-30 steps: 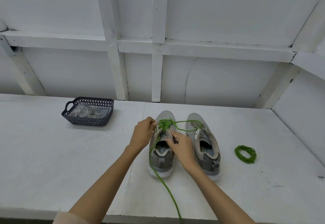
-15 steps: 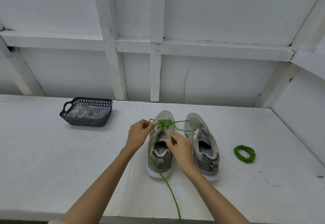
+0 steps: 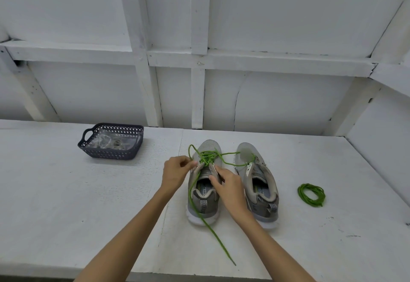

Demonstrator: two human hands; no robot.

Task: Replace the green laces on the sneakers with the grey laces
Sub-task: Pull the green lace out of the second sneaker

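- One green lace (image 3: 206, 157) trails off the left sneaker (image 3: 208, 204) to the near edge of the table (image 3: 88, 215).
- Left hand (image 3: 175, 172) pinches that lace beside the eyelets, fingers curled.
- Right hand (image 3: 228, 184) grips the same sneaker's eyelet flap.
- Right sneaker (image 3: 261, 184) stands just beside it.
- Coiled green lace (image 3: 311, 194) lies apart, rightward.
- Basket (image 3: 111, 154) sits far left.

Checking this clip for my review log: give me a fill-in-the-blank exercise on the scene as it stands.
1. The left hand and right hand are both at the ____ sneaker.
2. The lace threaded in it is ____.
3. A coiled lace lies on the table, to the ____ of both sneakers.
4. Clear bags lie in the dark ____.
Missing: left; green; right; basket.
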